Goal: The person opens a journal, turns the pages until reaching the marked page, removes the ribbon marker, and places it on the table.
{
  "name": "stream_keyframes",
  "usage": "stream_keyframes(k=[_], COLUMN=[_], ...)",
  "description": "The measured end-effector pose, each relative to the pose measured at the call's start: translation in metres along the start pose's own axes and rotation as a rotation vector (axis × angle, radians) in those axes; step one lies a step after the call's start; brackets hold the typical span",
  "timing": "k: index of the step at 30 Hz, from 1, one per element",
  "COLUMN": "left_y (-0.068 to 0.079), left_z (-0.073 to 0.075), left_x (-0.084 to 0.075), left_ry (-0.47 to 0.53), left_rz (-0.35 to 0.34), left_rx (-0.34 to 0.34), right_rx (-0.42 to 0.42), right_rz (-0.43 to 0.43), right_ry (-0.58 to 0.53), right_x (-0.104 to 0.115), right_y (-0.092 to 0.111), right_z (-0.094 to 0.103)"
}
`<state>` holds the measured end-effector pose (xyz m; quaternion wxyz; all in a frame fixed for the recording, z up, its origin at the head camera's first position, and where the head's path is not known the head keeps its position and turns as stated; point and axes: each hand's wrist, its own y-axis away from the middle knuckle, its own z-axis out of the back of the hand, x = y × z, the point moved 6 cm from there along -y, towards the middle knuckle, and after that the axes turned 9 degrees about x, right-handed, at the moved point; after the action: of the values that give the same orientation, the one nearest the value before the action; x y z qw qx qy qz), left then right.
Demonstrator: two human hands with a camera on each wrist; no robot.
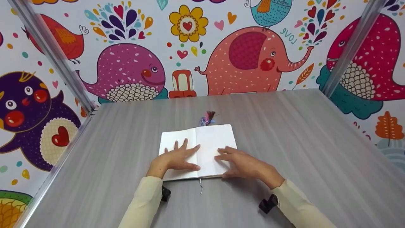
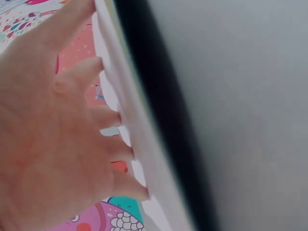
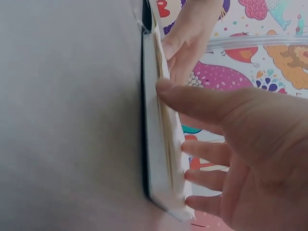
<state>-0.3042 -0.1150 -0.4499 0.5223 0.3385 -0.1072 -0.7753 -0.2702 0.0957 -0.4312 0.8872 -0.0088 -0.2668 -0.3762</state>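
Note:
An open notebook (image 1: 208,136) with blank white pages lies flat on the table, its dark cover edge showing in both wrist views. My left hand (image 1: 177,160) rests on the left page with fingers spread, the fingertips pressing the paper. My right hand (image 1: 245,163) lies over the right page's outer side, fingertips on the paper and thumb at the near edge. In the right wrist view that thumb (image 3: 192,98) touches the side of the page block (image 3: 163,115). A thin ribbon (image 1: 201,186) sticks out below the spine.
A small tassel (image 1: 207,118) of pink, blue and dark threads lies just beyond the notebook's top edge. The grey wood-grain table (image 1: 95,152) extends around it. Behind stand walls (image 1: 190,57) printed with cartoon animals, with metal posts (image 1: 57,60) at the corners.

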Motion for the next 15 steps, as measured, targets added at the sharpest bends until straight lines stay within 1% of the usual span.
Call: stream_keyframes(k=[8, 15], left_y=[0.001, 0.000], left_z=[0.000, -0.001], left_x=[-0.002, 0.000], left_ry=[0.033, 0.054], left_rz=[0.012, 0.014], left_rx=[0.001, -0.010], right_rx=[0.003, 0.059], right_rz=[-0.028, -0.049], right_ry=[-0.048, -0.074], right_x=[-0.011, -0.016], right_y=[0.000, 0.000], right_z=[0.000, 0.000])
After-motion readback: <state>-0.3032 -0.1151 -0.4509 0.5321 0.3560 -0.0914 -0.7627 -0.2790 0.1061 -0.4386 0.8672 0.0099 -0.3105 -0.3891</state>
